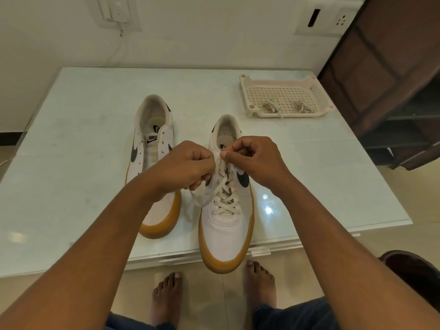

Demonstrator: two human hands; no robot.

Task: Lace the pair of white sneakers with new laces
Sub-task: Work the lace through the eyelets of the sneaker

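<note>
Head view: I see the left hand [188, 167] gripping one end of the lace [226, 194] and the right hand [252, 158] pinching the other, both at the top eyelets of the near sneaker [226, 229], toe toward me; the unlaced sneaker [152, 129] lies just left.

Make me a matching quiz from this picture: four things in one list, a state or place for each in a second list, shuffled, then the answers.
Things
1. left sneaker
2. right sneaker
3. tray
4. right hand

States
A. holds two lace bundles
B. pinches the lace
C. unlaced
D. criss-cross laced, toe past the table edge

Pairs: 1-C, 2-D, 3-A, 4-B
</note>
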